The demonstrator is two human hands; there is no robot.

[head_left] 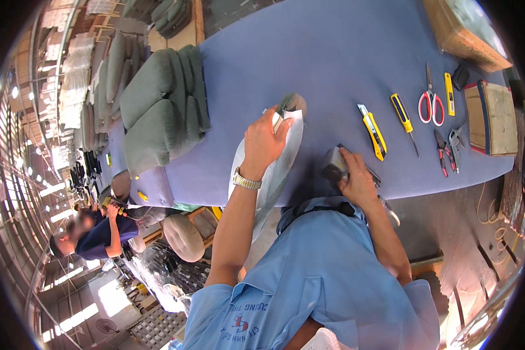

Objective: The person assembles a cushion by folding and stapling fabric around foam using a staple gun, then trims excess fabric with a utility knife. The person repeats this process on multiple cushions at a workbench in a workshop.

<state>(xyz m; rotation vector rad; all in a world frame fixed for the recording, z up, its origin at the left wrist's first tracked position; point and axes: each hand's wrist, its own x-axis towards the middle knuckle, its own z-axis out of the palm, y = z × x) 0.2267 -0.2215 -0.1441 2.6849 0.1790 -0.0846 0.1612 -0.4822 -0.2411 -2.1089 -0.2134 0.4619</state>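
My left hand (265, 144), with a metal watch on the wrist, is closed on a long pale grey and white strip (290, 149) that looks like fabric or sheeting. The strip runs from a dark greenish rounded end (293, 104) toward me and hangs over the table's near edge. My right hand (359, 182) is closed around a dark tool with a grey, blocky body (335, 164) at the near edge. Its exact kind is partly hidden by my fingers. A yellow utility knife (372, 132) lies right of my hands.
On the blue-covered table (332, 46) lie a yellow screwdriver (401, 114), red-handled scissors (430, 105), pliers (443, 153) and a small box (491, 118). A carton (469, 35) stands far right. Green cushions (163, 105) are stacked left. A person (99, 233) works beyond them.
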